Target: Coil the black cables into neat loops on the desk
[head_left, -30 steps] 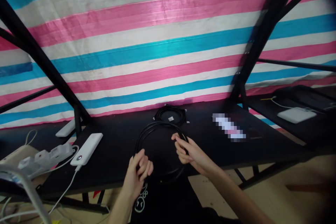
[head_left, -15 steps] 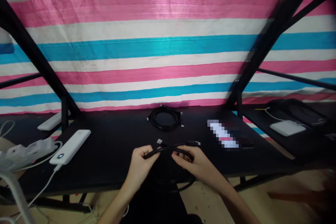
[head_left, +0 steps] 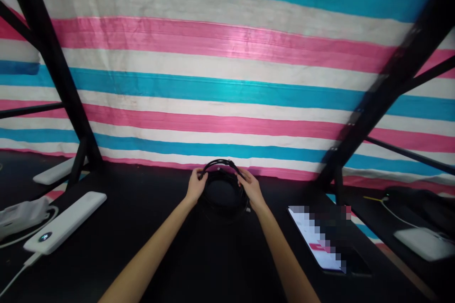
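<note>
A coiled black cable [head_left: 221, 161] is held between my two hands near the back of the black table [head_left: 142, 218]. My left hand [head_left: 196, 184] is closed on the left side of the loop, and my right hand [head_left: 250, 185] grips its right side. The held coil is over a second black cable coil [head_left: 227, 206]; whether the two touch I cannot tell. A small light connector [head_left: 248, 209] shows at the lower right of the coils, just under my right hand.
A white power bank [head_left: 67, 222] with a white cable lies at the left, near a white power strip [head_left: 24, 213]. A phone [head_left: 316, 241], partly blurred out, lies at the right. Black frame posts [head_left: 53, 66] rise on both sides before a striped sheet [head_left: 213, 66].
Both hands have carried the held cable coil from the table's front edge to the back, over the other coil. The camera's view has shifted too.
</note>
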A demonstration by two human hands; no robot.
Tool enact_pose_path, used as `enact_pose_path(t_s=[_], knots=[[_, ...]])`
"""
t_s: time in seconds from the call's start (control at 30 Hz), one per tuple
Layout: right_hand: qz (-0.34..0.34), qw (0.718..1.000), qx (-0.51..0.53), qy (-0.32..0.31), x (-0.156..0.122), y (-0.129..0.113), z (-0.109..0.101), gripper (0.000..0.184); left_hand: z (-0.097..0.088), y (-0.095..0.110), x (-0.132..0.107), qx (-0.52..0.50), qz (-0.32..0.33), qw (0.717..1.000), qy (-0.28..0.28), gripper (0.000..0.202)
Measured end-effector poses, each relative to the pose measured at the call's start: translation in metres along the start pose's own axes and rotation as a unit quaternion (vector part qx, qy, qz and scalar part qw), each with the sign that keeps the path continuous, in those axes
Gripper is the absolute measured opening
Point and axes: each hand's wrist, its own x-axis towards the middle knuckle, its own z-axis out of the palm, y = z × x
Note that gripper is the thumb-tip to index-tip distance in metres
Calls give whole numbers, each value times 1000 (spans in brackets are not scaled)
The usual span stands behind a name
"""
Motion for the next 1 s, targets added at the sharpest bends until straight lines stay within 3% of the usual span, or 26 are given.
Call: enact_pose_path(t_s=[0.13, 0.23, 0.37, 0.5, 0.6, 0.7, 0.8, 1.0], knots=[[-13, 993, -113, 34, 13, 35, 7, 34, 10, -34, 6, 159, 18, 987, -21, 44], [10, 974, -210, 80, 3, 53, 12, 45, 15, -48, 2, 246, 36, 968, -42, 49], [62, 943, -312, 98, -11, 59, 17, 56, 17, -46, 0, 331, 40, 942, -40, 55], [83, 913, -387, 95, -18, 49, 14, 64, 7, -34, 0, 376, 44, 926, -8, 52], [103, 902, -414, 63, -20, 40, 10, 56, -3, -29, -1, 393, 40, 919, -4, 45], [136, 898, -419, 22, -18, 38, 8, 49, -8, -29, -1, 400, 24, 916, -27, 35], [151, 900, -410, 5, -15, 39, 9, 44, -8, -33, -1, 392, 0, 919, -44, 37], [102, 939, -328, 8, -19, 40, 9, 30, -10, -38, -2, 348, -21, 935, -60, 42]])
